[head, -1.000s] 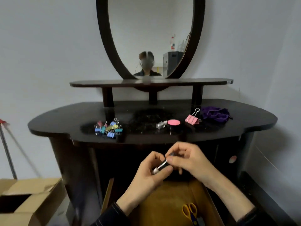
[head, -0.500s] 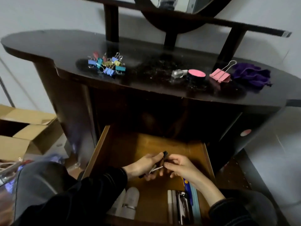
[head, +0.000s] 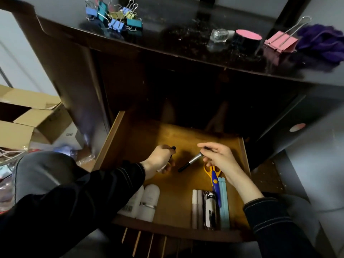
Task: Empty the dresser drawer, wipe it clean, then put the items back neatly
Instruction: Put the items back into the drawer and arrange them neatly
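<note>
The dark tabletop (head: 167, 40) is running across the top of the frame, and the open wooden drawer (head: 109, 146) is sitting below it at centre. A cardboard box (head: 24, 131) is lying at the left edge.

Over the drawer, the left hand (head: 158, 161) is curling its grip round a small dark piece (head: 173, 148). The right hand (head: 221, 159) is pinching the upper end of a slim silver-and-black stick (head: 191, 162), and the two hands are staying apart.

A purple cloth (head: 322, 43) is bunching at the upper right, beside a pink binder clip (head: 281, 42) and a pink-lidded jar (head: 246, 39). Small coloured clips (head: 115, 15) are clustering at the upper left.

Two white bottles (head: 149, 202) are lying at the drawer's lower left, with scissors (head: 214, 177) and a nail clipper (head: 209, 209) at its lower right.
</note>
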`<action>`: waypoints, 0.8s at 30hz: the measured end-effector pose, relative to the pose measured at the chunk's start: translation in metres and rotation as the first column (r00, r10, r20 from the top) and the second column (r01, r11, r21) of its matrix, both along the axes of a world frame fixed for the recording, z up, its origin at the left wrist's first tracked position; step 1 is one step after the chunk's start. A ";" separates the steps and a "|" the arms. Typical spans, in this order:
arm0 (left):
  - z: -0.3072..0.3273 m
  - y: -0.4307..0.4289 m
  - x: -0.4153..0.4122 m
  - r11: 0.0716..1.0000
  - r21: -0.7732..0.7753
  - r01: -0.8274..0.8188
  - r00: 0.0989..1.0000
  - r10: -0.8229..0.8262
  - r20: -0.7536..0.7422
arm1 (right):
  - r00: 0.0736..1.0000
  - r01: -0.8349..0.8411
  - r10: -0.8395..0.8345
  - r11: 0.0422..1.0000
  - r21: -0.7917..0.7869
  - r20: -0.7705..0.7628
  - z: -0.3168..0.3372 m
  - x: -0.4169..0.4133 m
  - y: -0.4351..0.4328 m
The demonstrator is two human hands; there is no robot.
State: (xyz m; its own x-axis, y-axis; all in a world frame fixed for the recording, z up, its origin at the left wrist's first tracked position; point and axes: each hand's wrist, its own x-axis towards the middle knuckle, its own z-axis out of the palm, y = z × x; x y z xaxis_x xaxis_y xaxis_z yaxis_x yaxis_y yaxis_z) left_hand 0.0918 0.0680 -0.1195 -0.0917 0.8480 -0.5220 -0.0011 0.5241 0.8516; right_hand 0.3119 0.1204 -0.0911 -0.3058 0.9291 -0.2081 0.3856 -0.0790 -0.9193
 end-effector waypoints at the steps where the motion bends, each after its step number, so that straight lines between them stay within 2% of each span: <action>1: -0.003 0.001 0.000 1.000 0.003 0.008 1.000 -0.008 -0.010 | 0.998 -0.030 0.030 0.999 0.013 0.047 -0.001 -0.001 -0.001; 6: -0.017 0.006 0.001 0.998 0.027 0.059 0.996 -0.057 -0.068 | 0.963 -0.097 0.079 0.994 0.055 0.257 -0.009 -0.005 -0.004; 12: -0.022 0.009 0.001 0.994 0.043 0.100 0.991 -0.095 -0.098 | 0.956 -0.060 0.026 0.992 0.109 0.292 -0.018 -0.012 -0.002; 18: -0.022 0.008 0.003 0.997 0.030 0.076 0.994 -0.074 -0.082 | 0.901 -0.162 0.133 0.986 0.035 0.413 -0.031 -0.014 -0.001; 24: -0.023 0.009 0.003 0.997 0.031 0.070 0.995 -0.068 -0.072 | 0.775 -0.306 0.202 0.949 0.076 0.599 -0.039 -0.019 -0.008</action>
